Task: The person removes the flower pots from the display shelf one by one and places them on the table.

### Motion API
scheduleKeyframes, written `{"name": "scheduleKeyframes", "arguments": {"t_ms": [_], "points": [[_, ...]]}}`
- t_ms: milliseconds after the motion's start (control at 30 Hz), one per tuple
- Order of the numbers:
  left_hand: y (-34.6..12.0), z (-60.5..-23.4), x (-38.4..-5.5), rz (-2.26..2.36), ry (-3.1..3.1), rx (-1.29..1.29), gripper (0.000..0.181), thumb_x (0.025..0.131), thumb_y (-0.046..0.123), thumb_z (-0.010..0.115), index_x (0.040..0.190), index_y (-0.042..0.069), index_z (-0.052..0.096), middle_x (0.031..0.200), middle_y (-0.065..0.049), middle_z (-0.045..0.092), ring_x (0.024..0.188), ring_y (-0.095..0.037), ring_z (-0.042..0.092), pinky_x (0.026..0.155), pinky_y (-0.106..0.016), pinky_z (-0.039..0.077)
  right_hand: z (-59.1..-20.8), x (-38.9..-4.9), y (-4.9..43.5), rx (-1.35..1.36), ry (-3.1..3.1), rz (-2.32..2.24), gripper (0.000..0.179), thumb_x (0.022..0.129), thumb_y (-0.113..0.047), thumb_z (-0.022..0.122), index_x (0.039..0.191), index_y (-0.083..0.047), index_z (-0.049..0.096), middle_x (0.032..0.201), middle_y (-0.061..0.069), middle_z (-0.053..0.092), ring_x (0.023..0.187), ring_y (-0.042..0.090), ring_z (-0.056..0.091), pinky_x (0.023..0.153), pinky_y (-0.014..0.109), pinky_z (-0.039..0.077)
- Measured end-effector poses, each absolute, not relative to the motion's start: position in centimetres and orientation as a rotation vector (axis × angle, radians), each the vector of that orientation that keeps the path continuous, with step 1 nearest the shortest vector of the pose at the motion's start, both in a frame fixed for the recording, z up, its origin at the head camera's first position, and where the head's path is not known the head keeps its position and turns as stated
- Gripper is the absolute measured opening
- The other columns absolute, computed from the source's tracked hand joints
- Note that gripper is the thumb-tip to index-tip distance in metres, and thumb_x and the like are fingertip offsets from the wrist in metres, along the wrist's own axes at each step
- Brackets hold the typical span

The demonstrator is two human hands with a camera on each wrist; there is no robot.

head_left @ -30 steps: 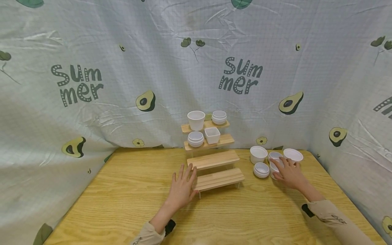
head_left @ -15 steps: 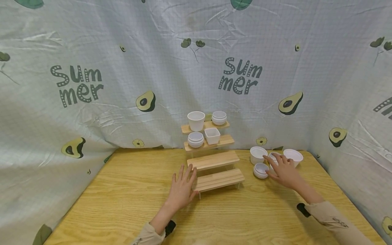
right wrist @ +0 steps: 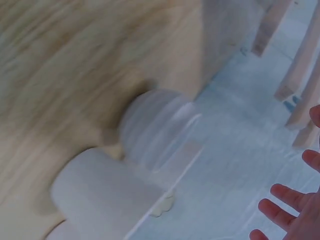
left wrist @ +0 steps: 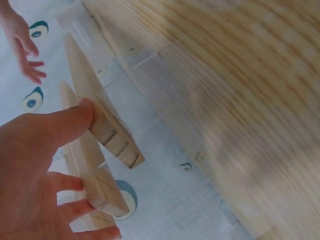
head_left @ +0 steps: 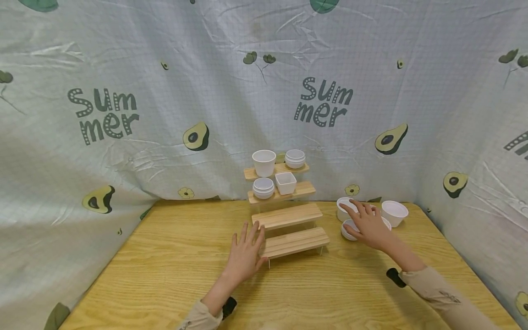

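A tiered wooden stand (head_left: 294, 243) with clear supports is in the middle of the table in the head view. My left hand (head_left: 243, 254) is at its left end, fingers spread. In the left wrist view its thumb (left wrist: 75, 120) touches the end of one wooden step (left wrist: 107, 127), and its fingers lie along the other step ends. Over the group of white pots at the right, my right hand (head_left: 373, 229) hovers with fingers spread, holding nothing. Below it are a ribbed round pot (head_left: 349, 231) and a taller pot (head_left: 342, 211), both partly hidden.
The upper two steps carry a tall white pot (head_left: 264, 163), two ribbed round pots (head_left: 294, 159) and a square pot (head_left: 286, 183). A wide white pot (head_left: 394, 213) stands at the far right. Printed cloth (head_left: 231, 101) hangs behind the wooden table (head_left: 173, 266).
My right hand has moved left over the white pots, from the right of the group toward the ribbed and taller pots. The left hand stays at the stand.
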State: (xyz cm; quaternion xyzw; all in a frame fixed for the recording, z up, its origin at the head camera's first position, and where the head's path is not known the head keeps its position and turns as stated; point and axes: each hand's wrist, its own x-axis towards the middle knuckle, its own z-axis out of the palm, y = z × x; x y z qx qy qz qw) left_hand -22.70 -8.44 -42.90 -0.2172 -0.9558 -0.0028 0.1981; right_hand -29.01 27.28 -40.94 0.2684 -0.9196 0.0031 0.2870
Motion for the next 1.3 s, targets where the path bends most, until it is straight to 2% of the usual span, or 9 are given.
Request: {"name": "scheduleKeyframes", "arguments": {"t_ms": [633, 933, 1300], "points": [[-8.3, -42.9, -22.7, -0.011, -2.666, -0.604, 0.076, 0.078, 0.047, 0.061, 0.137, 0.010, 0.033, 0.142, -0.013, 0.032, 0.128, -0.039, 0.031, 0.091, -0.057, 0.038, -37.7, -29.6, 19.7, 0.861, -2.408, 0.127, 0.053, 0.084, -0.030, 0.059, 0.130, -0.011, 0.042, 0.132, 0.018, 0.039, 0.109, 0.033, 0.040, 0.082, 0.052, 0.031], [-8.5, -43.1, -22.7, -0.024, -2.661, -0.607, 0.076, 0.078, 0.047, 0.062, 0.138, 0.009, 0.032, 0.142, -0.014, 0.031, 0.129, -0.039, 0.030, 0.092, -0.058, 0.037, -36.8, -30.3, 16.3, 0.922, -2.350, 0.143, 0.053, 0.084, -0.029, 0.058, 0.131, -0.011, 0.041, 0.132, 0.016, 0.039, 0.109, 0.030, 0.041, 0.081, 0.047, 0.033], [-8.3, -43.1, -22.9, -0.003, -2.657, -0.604, 0.078, 0.077, 0.047, 0.062, 0.137, 0.009, 0.033, 0.142, -0.014, 0.032, 0.129, -0.039, 0.031, 0.090, -0.057, 0.039, -35.7, -31.8, 11.7, 0.919, -2.326, 0.208, 0.054, 0.083, -0.031, 0.059, 0.130, -0.010, 0.043, 0.131, 0.014, 0.043, 0.112, 0.028, 0.043, 0.083, 0.049, 0.036]]}}
